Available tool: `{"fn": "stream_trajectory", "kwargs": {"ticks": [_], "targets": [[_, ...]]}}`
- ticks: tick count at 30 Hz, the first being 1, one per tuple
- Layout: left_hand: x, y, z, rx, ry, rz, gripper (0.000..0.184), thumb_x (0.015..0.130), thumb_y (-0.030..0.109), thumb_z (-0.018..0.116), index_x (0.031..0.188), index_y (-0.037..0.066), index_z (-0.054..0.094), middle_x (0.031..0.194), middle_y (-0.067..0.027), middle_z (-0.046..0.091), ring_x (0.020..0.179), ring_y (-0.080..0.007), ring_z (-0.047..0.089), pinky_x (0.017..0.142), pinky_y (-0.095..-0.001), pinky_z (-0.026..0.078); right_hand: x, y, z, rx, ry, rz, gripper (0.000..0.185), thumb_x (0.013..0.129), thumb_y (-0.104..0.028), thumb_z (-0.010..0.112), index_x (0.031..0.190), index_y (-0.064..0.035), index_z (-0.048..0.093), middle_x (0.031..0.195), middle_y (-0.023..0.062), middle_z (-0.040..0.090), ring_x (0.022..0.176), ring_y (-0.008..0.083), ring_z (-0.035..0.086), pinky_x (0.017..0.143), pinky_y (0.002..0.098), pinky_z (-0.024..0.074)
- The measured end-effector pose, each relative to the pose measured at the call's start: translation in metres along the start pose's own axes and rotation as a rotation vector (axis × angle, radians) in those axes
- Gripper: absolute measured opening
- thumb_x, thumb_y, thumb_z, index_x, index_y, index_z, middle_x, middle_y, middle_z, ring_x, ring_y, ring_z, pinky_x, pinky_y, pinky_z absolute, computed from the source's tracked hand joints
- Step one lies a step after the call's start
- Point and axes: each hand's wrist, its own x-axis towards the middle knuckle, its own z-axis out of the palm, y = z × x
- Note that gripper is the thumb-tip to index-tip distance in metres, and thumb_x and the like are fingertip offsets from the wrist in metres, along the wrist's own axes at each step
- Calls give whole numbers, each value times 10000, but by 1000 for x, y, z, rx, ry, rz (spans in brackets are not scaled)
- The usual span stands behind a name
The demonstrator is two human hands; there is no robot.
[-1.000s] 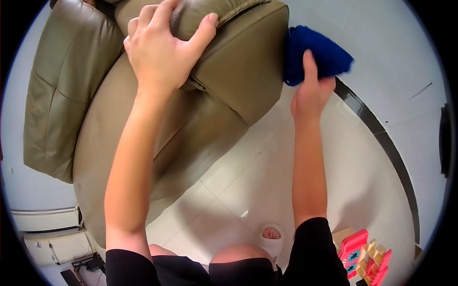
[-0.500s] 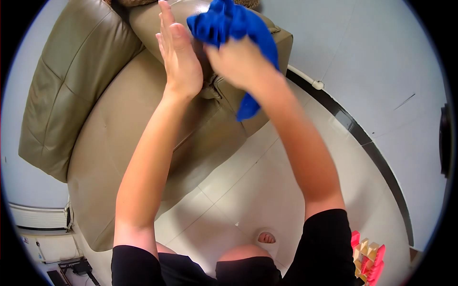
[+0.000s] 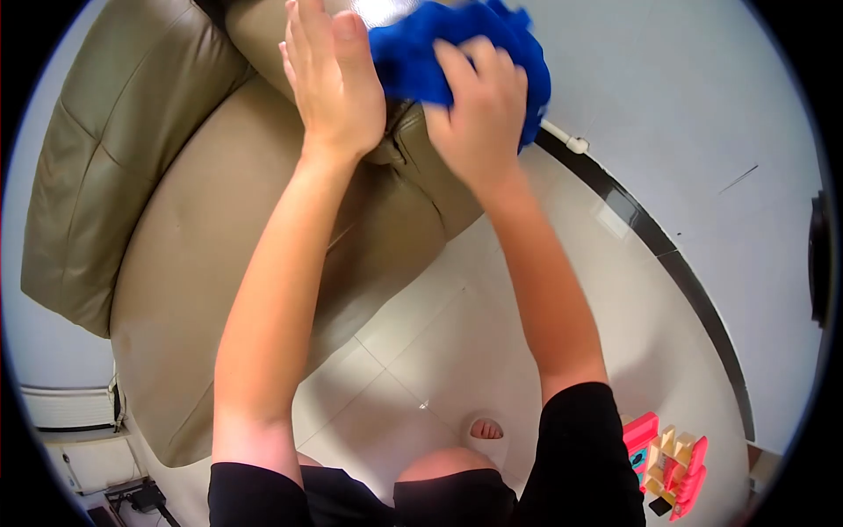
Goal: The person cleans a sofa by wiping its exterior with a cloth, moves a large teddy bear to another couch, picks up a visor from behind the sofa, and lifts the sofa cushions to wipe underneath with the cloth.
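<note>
Head view: my right hand (image 3: pixel 485 110) is closed over the bunched blue cloth (image 3: pixel 408 61) at the arm end of the olive sofa (image 3: pixel 202 202), while my left hand (image 3: pixel 338 92), empty and apart from it, stands straight-fingered by that same arm, whether pressing on it I cannot tell. Because loose folds show past the sofa's outer side, I judge one could snag on the white pipe (image 3: pixel 562 136) beyond that side and pull from my grip; with both hands this near, a careless sweep could also knock my left fingers.
</note>
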Motion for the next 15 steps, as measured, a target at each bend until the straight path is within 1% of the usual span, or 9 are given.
{"fn": "stream_trajectory", "kwargs": {"ticks": [2, 3, 5, 8, 10, 11, 12, 13, 15], "targets": [[0, 1, 2, -17, 3, -5, 748, 1071, 553, 241, 1573, 4, 318, 1563, -246, 408, 1457, -404, 346, 1218, -489, 203, -66, 7, 1, -22, 116, 74, 335, 789, -224, 701, 1092, -82, 700, 1159, 100, 653, 942, 322, 581, 793, 438, 399], [-1, 3, 5, -40, -5, -11, 753, 1068, 563, 241, 1573, 10, 322, 1564, -241, 408, 1459, -399, 344, 1220, -489, 199, -96, 18, 6, -88, 151, 70, 388, 802, -222, 702, 1165, -87, 701, 1242, 153, 641, 1039, 359, 593, 895, 460, 422], [-1, 8, 11, -86, -15, -25, 764, 1061, 583, 240, 1574, 24, 330, 1567, -233, 408, 1464, -389, 340, 1223, -488, 191, -121, 38, 13, 129, 152, 243, 370, 934, -257, 633, 1250, -68, 672, 1299, 186, 627, 1171, 400, 580, 992, 448, 444], [-2, 13, 16, -131, -29, -48, 780, 1051, 613, 239, 1574, 44, 342, 1572, -220, 408, 1470, -375, 334, 1229, -487, 179, -141, 73, 40, 360, 165, 673, 371, 1021, -274, 582, 1273, -7, 632, 1263, 180, 650, 1182, 385, 586, 978, 408, 474], [-1, 16, 18, -167, -38, -68, 791, 1045, 634, 238, 1575, 57, 350, 1575, -212, 408, 1475, -365, 330, 1232, -487, 171, -96, 27, 23, 572, 285, 1057, 454, 980, -294, 656, 1225, 85, 606, 1189, 246, 638, 1143, 411, 568, 1032, 428, 441], [-1, 17, 18, -185, -43, -81, 797, 1041, 644, 238, 1575, 64, 354, 1576, -207, 408, 1477, -361, 327, 1234, -487, 167, -94, -1, 36, 544, 451, 1081, 512, 931, -318, 686, 1240, 79, 595, 1313, 278, 560, 1225, 470, 492, 1116, 493, 353], [0, 19, 19, -205, -44, -92, 802, 1038, 654, 238, 1575, 70, 358, 1578, -203, 408, 1479, -356, 325, 1236, -486, 163, -97, -17, 33, 308, 245, 661, 622, 830, -300, 734, 1327, 25, 550, 1396, 293, 490, 1276, 495, 444, 1142, 574, 263], [-1, 21, 19, -222, -47, -105, 808, 1035, 664, 237, 1575, 77, 362, 1579, -199, 408, 1481, -351, 323, 1238, -486, 159, -98, -33, 27, 97, 156, 221, 781, 728, -282, 782, 1414, -29, 505, 1478, 307, 421, 1327, 521, 396, 1168, 655, 172], [-4, 24, 18, -243, -48, -136, 819, 1028, 684, 236, 1576, 90, 370, 1582, -190, 409, 1486, -341, 319, 1241, -486, 151, -86, -50, 20, 269, 28, 327, 674, 642, -274, 794, 1280, -126, 632, 1398, 206, 548, 1250, 483, 492, 1084, 665, 284]]}}
